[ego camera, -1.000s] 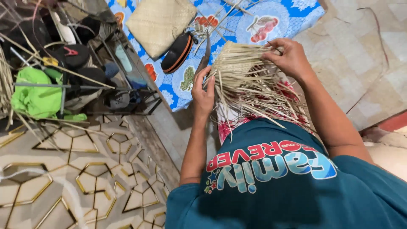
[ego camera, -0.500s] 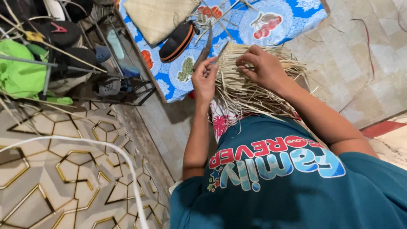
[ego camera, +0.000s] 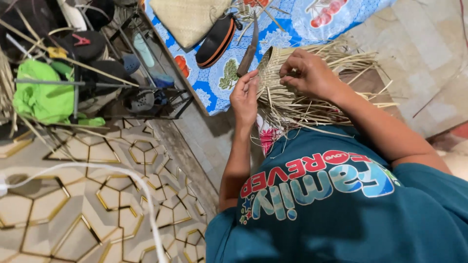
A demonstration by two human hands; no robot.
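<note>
Straw weaving: we see its near part hidden behind the right hand and forearm; its lower strands vanish under the teal shirt.
Left hand: its palm side is turned from us, so we cannot tell its grip on the strands.
Woven mat, blue patterned cloth: cut by the top edge.
White cable: runs off the bottom edge.
Rack: its contents are too jumbled for us to tell.
</note>
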